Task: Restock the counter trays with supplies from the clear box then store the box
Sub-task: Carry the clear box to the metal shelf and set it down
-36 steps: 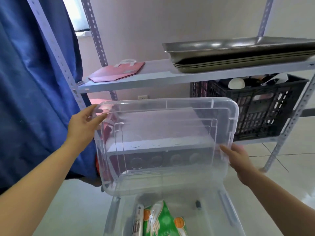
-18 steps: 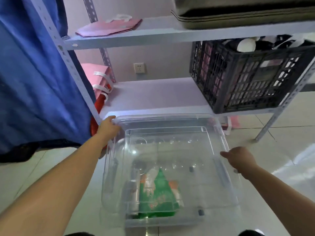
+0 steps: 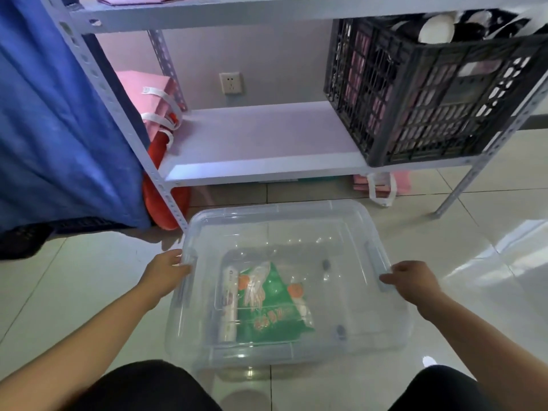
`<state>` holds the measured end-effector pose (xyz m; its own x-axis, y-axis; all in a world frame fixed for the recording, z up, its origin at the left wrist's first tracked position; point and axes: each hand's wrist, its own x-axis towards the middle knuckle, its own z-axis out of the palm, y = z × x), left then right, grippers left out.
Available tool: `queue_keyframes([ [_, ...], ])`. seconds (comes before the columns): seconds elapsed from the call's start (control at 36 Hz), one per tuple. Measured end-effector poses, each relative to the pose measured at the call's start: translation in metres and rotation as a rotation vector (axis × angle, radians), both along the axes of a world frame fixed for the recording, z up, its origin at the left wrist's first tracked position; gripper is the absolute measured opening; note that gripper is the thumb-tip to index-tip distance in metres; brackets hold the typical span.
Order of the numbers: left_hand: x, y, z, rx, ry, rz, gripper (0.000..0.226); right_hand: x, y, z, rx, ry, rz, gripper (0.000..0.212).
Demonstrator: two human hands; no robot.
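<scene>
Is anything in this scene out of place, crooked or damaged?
Nothing looks damaged or spilled. The clear box sits slightly askew to the floor tiles, lid on, with both hands at its side latches. A pink bag lies under the shelf.

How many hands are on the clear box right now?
2. The left hand is at the left-side latch of the clear box, and the right hand is at its right-side latch.

You are seeing the clear box (image 3: 350, 232) sitting lidded on the tiled floor before the shelf, a green packet (image 3: 272, 307) and white tube (image 3: 229, 307) lying flat inside.
</scene>
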<state>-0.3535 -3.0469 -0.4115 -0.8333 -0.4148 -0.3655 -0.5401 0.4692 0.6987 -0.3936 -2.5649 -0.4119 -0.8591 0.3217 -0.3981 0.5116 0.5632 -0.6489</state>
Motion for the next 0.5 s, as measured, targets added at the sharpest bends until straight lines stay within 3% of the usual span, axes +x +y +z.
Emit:
queue_keyframes([
  [0.06,0.005,0.0,-0.003,0.046,0.017,0.01,0.047,0.004,0.003,-0.001,-0.067,0.012,-0.002,0.012],
  [0.22,0.011,-0.01,-0.004,0.16,-0.016,-0.011,0.049,0.0,0.011,-0.001,-0.265,0.038,-0.102,0.033],
  [0.33,0.024,-0.025,-0.009,0.475,-0.196,0.047,0.061,-0.004,0.012,-0.001,-0.402,-0.13,-0.135,0.065],
  [0.39,0.031,-0.034,-0.019,0.616,-0.243,0.081,0.074,-0.004,0.016,-0.003,-0.486,-0.229,-0.129,0.064],
  [0.5,0.038,-0.039,-0.033,0.707,-0.22,0.16,0.086,-0.003,0.023,-0.004,-0.553,-0.323,-0.053,0.063],
])
